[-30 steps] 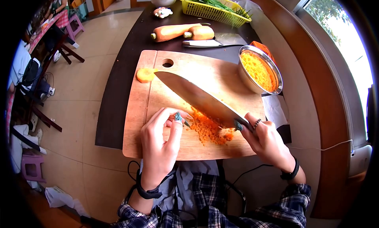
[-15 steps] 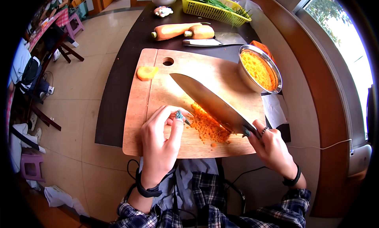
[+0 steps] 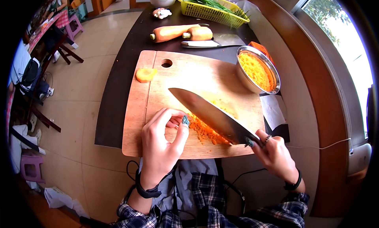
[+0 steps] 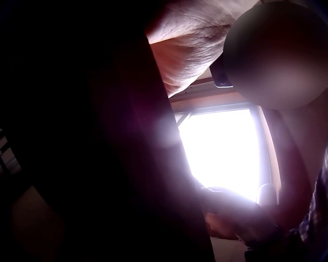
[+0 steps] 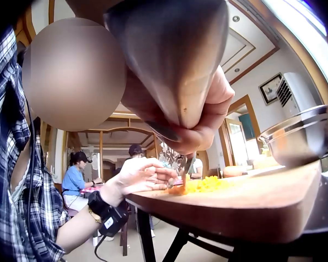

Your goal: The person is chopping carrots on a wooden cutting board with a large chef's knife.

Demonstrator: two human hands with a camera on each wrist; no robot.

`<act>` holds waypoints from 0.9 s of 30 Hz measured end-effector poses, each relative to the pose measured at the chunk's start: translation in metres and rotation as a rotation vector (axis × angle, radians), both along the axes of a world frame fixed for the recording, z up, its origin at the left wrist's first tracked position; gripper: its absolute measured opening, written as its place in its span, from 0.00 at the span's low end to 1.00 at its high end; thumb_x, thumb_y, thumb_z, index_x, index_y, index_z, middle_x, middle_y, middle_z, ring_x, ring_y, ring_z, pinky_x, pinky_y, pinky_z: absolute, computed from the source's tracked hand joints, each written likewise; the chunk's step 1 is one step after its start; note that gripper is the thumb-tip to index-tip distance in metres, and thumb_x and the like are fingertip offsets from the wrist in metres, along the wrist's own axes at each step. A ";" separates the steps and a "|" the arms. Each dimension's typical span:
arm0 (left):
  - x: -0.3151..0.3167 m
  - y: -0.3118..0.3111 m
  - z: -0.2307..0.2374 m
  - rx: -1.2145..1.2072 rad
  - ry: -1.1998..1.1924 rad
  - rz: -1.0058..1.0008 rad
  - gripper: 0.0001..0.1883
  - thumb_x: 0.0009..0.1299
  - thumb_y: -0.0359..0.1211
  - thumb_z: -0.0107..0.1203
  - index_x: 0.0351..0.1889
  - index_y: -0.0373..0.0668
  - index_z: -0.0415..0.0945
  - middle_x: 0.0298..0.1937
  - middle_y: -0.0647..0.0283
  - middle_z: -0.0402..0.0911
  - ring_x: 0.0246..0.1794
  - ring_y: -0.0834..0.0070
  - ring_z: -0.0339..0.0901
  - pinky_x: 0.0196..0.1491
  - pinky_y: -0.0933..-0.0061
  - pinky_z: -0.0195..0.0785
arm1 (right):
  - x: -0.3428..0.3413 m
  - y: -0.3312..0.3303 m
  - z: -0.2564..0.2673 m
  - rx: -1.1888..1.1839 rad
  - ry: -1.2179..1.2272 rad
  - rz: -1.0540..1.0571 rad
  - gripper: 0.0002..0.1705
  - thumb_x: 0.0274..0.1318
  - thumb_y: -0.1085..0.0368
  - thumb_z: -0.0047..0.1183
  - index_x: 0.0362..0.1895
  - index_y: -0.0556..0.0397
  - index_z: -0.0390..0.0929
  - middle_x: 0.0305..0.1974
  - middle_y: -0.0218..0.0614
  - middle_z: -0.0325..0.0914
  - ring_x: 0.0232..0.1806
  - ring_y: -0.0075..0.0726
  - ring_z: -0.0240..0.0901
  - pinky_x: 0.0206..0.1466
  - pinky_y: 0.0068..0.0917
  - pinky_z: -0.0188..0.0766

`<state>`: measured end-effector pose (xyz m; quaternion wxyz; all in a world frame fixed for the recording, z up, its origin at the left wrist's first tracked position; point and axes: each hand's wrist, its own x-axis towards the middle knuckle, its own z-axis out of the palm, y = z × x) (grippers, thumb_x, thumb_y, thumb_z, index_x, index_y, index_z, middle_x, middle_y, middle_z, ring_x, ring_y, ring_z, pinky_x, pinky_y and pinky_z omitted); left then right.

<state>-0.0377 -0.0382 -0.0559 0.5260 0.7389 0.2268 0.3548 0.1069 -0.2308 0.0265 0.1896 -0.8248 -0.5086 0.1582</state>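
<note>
My right hand (image 3: 276, 155) grips the black handle of a broad kitchen knife (image 3: 209, 113), which slants across the wooden cutting board (image 3: 158, 97) with its tip toward the far left. Along the blade lies chopped carrot (image 3: 202, 131), with bits on both sides of it. My left hand (image 3: 162, 135) rests at the left of this pile, fingers loosely bent and holding nothing visible. A thick carrot slice (image 3: 145, 75) sits at the board's far left corner. The left wrist view is mostly dark, showing part of a palm (image 4: 191, 43) by a bright window.
A metal bowl (image 3: 245, 78) of finely cut carrot stands by the board's far right corner. Beyond the board are two carrots (image 3: 169, 32), a cleaver (image 3: 229, 40), a yellow basket (image 3: 209, 14) of green stalks and a white bowl (image 3: 162, 0). People sit at the left.
The knife has come back from the carrot slice toward the right and nearer me, now across the chopped pile. My left thumb has shifted slightly right; the left hand otherwise stays in place.
</note>
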 end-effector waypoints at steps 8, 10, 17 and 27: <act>-0.005 0.000 -0.003 0.002 -0.039 0.021 0.05 0.59 0.25 0.54 0.31 0.32 0.74 0.29 0.57 0.78 0.27 0.73 0.74 0.33 0.75 0.66 | 0.008 0.026 -0.018 0.180 -0.063 0.101 0.06 0.57 0.70 0.50 0.32 0.59 0.68 0.13 0.48 0.66 0.17 0.56 0.68 0.20 0.40 0.62; -0.012 -0.001 0.002 0.063 -0.057 -0.091 0.05 0.57 0.25 0.56 0.30 0.34 0.75 0.28 0.59 0.78 0.26 0.75 0.74 0.31 0.75 0.66 | 0.009 0.022 -0.010 0.164 -0.030 0.014 0.06 0.57 0.70 0.50 0.32 0.60 0.68 0.13 0.48 0.66 0.15 0.53 0.68 0.20 0.37 0.61; -0.024 -0.024 0.013 0.204 -0.036 -0.388 0.08 0.57 0.25 0.59 0.34 0.37 0.76 0.34 0.59 0.77 0.35 0.65 0.78 0.39 0.71 0.72 | 0.016 0.008 -0.011 0.156 0.217 -0.121 0.09 0.62 0.66 0.46 0.30 0.58 0.66 0.11 0.33 0.59 0.10 0.28 0.56 0.16 0.25 0.52; -0.017 -0.041 0.011 0.677 0.003 -0.206 0.25 0.58 0.31 0.55 0.55 0.32 0.71 0.52 0.53 0.76 0.56 0.56 0.68 0.59 0.54 0.61 | 0.008 0.013 -0.012 0.095 1.030 -0.294 0.21 0.68 0.50 0.37 0.42 0.56 0.67 0.14 0.22 0.57 0.09 0.13 0.49 0.12 0.13 0.52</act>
